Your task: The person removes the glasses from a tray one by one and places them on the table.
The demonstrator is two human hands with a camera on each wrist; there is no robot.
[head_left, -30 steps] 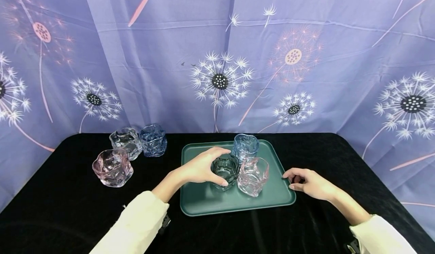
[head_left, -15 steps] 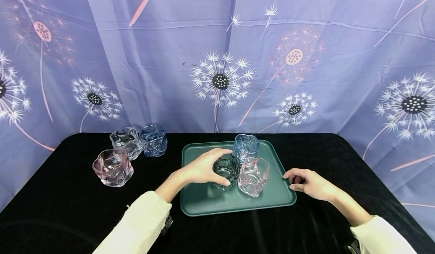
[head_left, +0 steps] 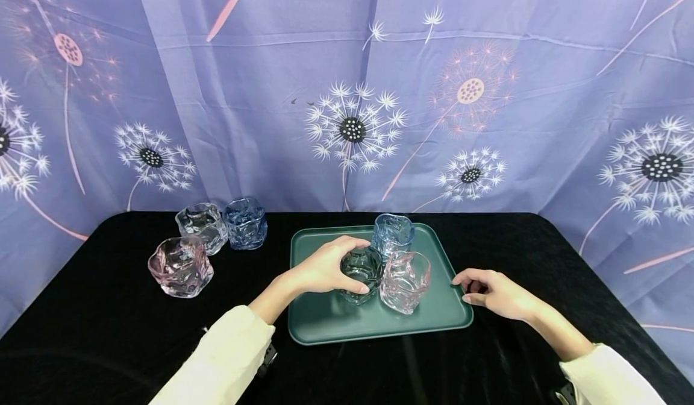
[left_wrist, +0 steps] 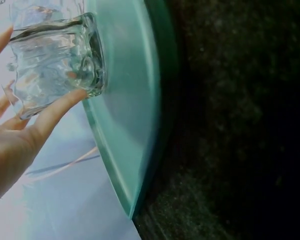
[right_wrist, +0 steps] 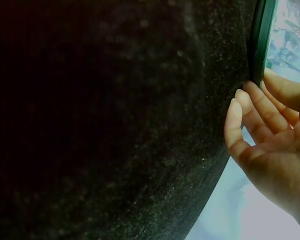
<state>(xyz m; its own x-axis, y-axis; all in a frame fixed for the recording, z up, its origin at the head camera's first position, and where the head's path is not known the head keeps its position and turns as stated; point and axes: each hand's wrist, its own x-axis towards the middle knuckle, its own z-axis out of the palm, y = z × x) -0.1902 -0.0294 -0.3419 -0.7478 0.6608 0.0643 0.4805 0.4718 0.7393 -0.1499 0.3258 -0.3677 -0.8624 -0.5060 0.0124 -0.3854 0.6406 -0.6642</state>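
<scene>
My left hand (head_left: 325,267) grips a smoky grey glass (head_left: 362,272), thumb on the near side and fingers on the far side. The glass is upright on a green tray (head_left: 325,326), and the hand hides part of it. In the left wrist view the thumb lies along the glass (left_wrist: 55,70) close to its base. Right beside it stand a pale pink glass (head_left: 403,284) and a light blue glass (head_left: 393,236). At the tray's right edge, my right hand (head_left: 496,293) pinches the rim; the right wrist view shows its fingertips at the tray's edge (right_wrist: 262,40).
On the black tablecloth at the left stand a clear glass (head_left: 202,227), a darker blue glass (head_left: 245,224) and a pink glass (head_left: 181,269), close together. A lilac curtain (head_left: 260,122) with dandelion prints hangs behind the table.
Almost nothing differs. The left hand and the smoky glass have shifted very slightly to the right; the right hand and the other glasses stay in place.
</scene>
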